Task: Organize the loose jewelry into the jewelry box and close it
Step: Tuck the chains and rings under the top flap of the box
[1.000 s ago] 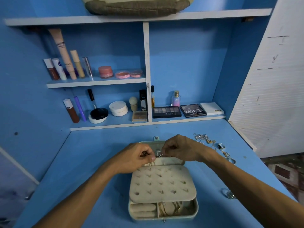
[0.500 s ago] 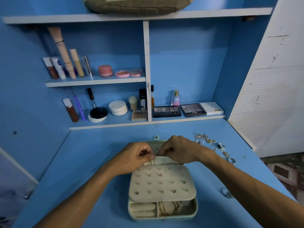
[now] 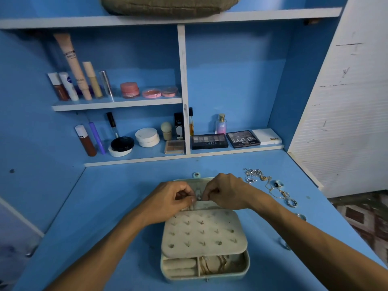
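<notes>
Cream jewelry box (image 3: 204, 248) sits open mid-worktop (image 3: 117, 206), peg panel over tray, gold chains in front compartment. Left hand (image 3: 172, 199) and right hand (image 3: 225, 193) both curled, pinching tiny shiny piece (image 3: 199, 197) over lid, earring maybe. Loose jewelry (image 3: 270, 185) lies right of box.

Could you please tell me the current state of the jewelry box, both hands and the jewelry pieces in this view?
jewelry box: open, lid swung back.
earring panel: lying over the base, front compartments uncovered.
left hand: pinches a small silver piece.
right hand: pinches the same piece, above the lid.
gold chains: inside the front compartment.
loose jewelry: on the desk, right of the box, not yet stowed.
</notes>
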Demonstrator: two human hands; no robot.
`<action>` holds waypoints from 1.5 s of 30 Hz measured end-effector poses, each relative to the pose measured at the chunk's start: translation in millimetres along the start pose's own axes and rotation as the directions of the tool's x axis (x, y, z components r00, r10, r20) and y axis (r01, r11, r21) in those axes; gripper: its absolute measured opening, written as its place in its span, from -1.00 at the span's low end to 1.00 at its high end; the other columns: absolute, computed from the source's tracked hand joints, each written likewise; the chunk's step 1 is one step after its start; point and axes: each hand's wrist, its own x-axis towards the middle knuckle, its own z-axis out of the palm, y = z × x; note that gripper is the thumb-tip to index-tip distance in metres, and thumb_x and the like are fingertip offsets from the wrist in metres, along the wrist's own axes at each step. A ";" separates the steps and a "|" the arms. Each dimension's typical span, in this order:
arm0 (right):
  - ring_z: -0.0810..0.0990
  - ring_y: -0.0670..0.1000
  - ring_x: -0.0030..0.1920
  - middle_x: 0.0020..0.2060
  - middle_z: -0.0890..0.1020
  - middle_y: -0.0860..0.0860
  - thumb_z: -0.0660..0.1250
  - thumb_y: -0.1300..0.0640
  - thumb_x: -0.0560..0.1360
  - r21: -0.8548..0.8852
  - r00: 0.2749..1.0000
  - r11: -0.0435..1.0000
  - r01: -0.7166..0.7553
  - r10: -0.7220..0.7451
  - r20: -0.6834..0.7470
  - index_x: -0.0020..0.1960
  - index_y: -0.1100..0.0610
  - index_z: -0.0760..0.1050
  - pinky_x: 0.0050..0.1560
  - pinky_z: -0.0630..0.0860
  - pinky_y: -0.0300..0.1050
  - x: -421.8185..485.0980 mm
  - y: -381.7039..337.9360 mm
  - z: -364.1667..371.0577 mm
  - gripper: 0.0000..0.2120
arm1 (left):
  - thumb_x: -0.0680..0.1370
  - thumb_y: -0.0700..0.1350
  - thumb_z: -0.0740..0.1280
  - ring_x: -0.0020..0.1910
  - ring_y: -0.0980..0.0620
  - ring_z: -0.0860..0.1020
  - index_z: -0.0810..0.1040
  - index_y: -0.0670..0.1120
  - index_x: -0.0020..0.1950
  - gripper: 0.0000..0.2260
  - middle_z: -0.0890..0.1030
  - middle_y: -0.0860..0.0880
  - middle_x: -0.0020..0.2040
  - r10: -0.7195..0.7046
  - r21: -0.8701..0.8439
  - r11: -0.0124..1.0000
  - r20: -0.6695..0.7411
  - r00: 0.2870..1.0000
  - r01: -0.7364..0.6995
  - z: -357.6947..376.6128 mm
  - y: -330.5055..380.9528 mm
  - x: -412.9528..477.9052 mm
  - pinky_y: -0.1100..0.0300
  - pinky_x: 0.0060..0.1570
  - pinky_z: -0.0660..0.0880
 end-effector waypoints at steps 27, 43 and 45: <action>0.60 -0.01 -0.04 -0.12 0.70 -0.07 0.40 0.03 0.47 -0.146 0.868 0.907 -0.395 0.316 -0.382 -0.03 -0.06 0.69 0.11 0.31 0.01 -85.2 119.4 -30.3 -0.88 | 0.62 -0.04 0.33 -0.04 0.07 0.56 0.62 -0.01 0.08 -0.88 0.63 0.03 0.02 0.239 0.345 0.894 0.172 0.956 -0.285 83.7 94.6 107.8 0.21 -0.09 0.37; 0.43 0.03 -0.15 -0.10 0.52 0.03 0.10 0.05 0.64 -0.224 0.931 0.941 -0.253 0.173 -0.322 -0.01 0.11 0.47 -0.01 0.24 -0.03 -86.7 120.4 -36.9 -0.79 | 0.62 -0.04 0.34 -0.05 0.17 0.57 0.64 -0.01 0.03 -0.89 0.63 0.10 -0.01 0.223 0.201 0.949 0.123 0.967 -0.244 70.3 91.1 95.2 0.18 0.03 0.52; 0.49 0.01 -0.14 -0.09 0.59 -0.01 0.14 0.12 0.63 -0.058 0.924 0.973 -0.223 0.192 -0.330 0.03 0.08 0.48 0.01 0.32 -0.04 -86.9 116.5 -50.4 -0.85 | 0.62 -0.04 0.34 -0.02 0.19 0.58 0.65 -0.01 0.05 -0.89 0.65 0.10 0.01 0.217 0.157 0.960 0.110 0.970 -0.232 67.9 90.3 97.3 0.19 0.06 0.53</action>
